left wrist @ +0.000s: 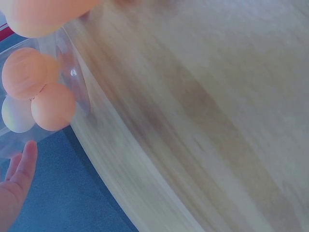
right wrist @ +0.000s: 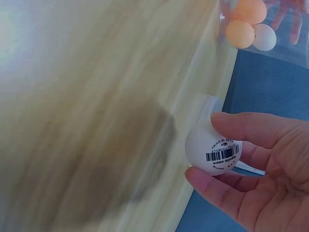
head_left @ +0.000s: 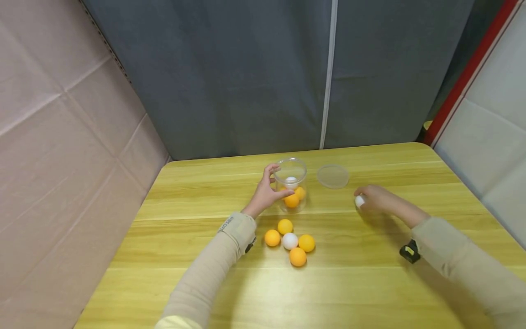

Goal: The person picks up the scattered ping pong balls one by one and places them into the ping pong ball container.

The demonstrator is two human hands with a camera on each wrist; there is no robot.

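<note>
The wooden table (head_left: pixel 197 283) carries everything. On it the clear jar (head_left: pixel 291 184) stands upright with its mouth open to the top, and the left hand (head_left: pixel 266 194) grips its wall from the 9 o'clock side, fingers curled around it. Inside lie orange balls and one white ball. The right hand (head_left: pixel 376 199) is at about 3 o'clock from the jar, well apart, and pinches a white ball (right wrist: pixel 213 152) between thumb and fingers; a barcode label shows on it. So the jar mouth lies toward 9 o'clock from this ball. The flat lid (head_left: pixel 333 176) rests between them, a little farther back. Five loose balls (head_left: pixel 290 241) sit at 6 o'clock from the jar. The wrist views are blurred, and the count inside the jar is unclear
</note>
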